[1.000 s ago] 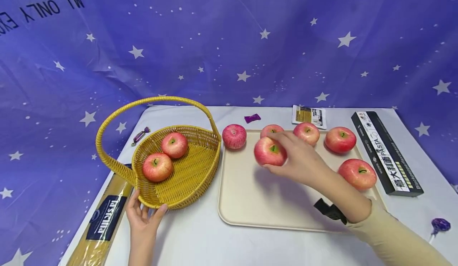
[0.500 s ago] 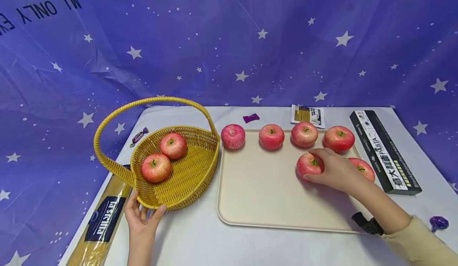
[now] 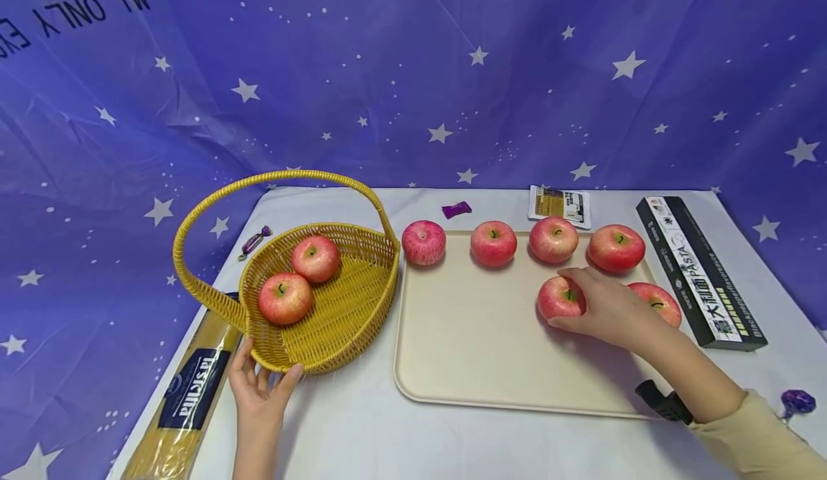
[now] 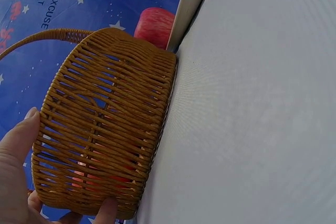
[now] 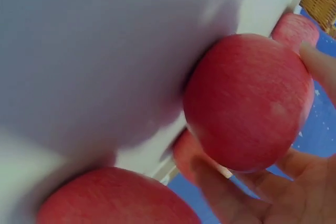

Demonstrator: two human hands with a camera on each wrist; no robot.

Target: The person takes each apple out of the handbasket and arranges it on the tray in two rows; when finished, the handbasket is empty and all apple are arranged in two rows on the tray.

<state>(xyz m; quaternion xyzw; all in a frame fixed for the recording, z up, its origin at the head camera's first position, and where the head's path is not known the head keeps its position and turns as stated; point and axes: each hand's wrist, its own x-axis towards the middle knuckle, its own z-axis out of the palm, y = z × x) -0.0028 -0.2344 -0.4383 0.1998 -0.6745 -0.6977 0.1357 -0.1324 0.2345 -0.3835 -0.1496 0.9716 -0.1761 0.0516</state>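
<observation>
Now, from the head view, my right hand (image 3: 607, 311) is curled over an apple (image 3: 559, 298) that sits on the cream tray (image 3: 465, 351), fingers wrapped round its right side and top. It lies in the tray's right half, just in front of the back row of three apples (image 3: 494, 243) and beside another apple (image 3: 659, 302) that my hand partly hides. My left hand (image 3: 258, 387) holds the near rim of the yellow basket (image 3: 349, 308), thumb on one side and fingers on the other; two apples (image 3: 284, 298) lie inside it. One more apple (image 3: 423, 242) rests on the worktop (image 3: 362, 430) between basket and tray.

From the left wrist, my fingers (image 4: 16, 145) pinch the woven basket wall (image 4: 105, 129). I judge it light and a bit springy, so steadying it at the rim suits it.

From the right wrist, the apple (image 5: 247, 100) fills my grip, with my fingertips (image 5: 220, 192) under one flank and another finger on the far side. I judge it firm, smooth and fairly heavy for its size, and round enough to roll or slip. It would bruise if dropped, so a wide hold across its middle seems best, not a hold by the stem.
</observation>
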